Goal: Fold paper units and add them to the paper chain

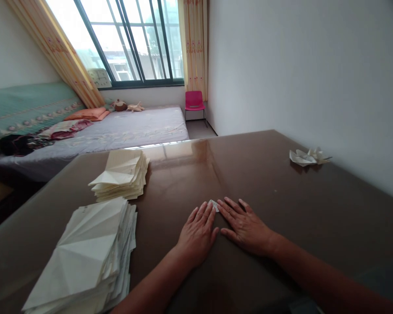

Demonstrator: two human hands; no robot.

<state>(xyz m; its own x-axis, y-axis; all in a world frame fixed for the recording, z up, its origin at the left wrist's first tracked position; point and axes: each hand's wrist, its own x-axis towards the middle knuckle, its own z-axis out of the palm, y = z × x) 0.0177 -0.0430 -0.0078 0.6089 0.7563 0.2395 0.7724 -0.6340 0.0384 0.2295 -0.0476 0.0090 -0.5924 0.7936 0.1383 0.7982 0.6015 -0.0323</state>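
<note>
Both my hands rest palm down on the brown tabletop [255, 279]. A small whitish piece of folded paper [214, 205] shows between their fingertips, mostly covered. The fingers of my left hand [198, 233] lie flat, touching its left side. My right hand [245, 224] has its fingers stretched out and apart, with the fingertips at the paper's right edge. To the left lies a stack of creased white paper sheets [81, 253]. Behind it sits a smaller stack of creased cream sheets [119, 172].
Folded paper pieces [308, 157] lie at the table's far right, near the white wall [298, 65]. Beyond the table are a bed [144, 126] and a pink chair [194, 101] below a window. The table's far edge runs in front of the bed.
</note>
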